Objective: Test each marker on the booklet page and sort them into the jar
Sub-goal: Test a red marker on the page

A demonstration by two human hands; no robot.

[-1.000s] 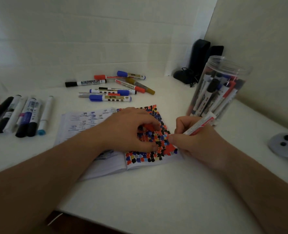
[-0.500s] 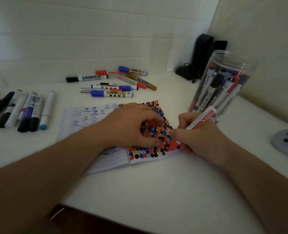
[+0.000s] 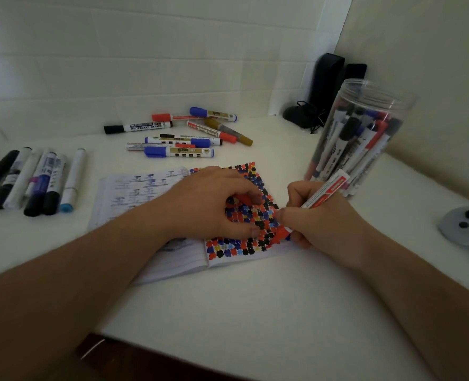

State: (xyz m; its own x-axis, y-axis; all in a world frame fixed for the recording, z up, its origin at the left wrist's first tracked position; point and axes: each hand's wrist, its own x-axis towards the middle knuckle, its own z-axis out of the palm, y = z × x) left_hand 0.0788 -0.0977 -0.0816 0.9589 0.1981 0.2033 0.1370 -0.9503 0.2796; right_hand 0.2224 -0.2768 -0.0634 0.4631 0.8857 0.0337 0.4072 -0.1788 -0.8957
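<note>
Here the right hand (image 3: 318,218) pinches a red marker (image 3: 325,192) low on its barrel, with the tip end down at the near right edge of the booklet (image 3: 178,257), where a fresh red patch shows — the tip itself is hidden behind the fingers, so I cannot tell whether it touches the paper. The marker leans back toward the jar (image 3: 362,133), a slant that suits scribbling a test mark. The left hand (image 3: 214,204) lies on the booklet's right page, fingers curled around what looks like a red cap (image 3: 244,199), probably the marker's own; its weight likely pins the page flat so it does not slide under the strokes. That page is nearly covered with small red, blue, black and yellow blots, so a good many tests seem done. The jar, clear and lidless, stands just right of the booklet and holds a crowd of markers leaning on end, with black, red and blue caps. Beyond the booklet, a loose pile of markers (image 3: 178,138) lies on the table (image 3: 255,298), and a row of markers (image 3: 30,182) lies side by side to the booklet's left; which of these groups is untested cannot be read from the view. To the booklet's far right sits a grey disc (image 3: 464,226) with three dark spots, perhaps the jar's lid — only a guess.
</note>
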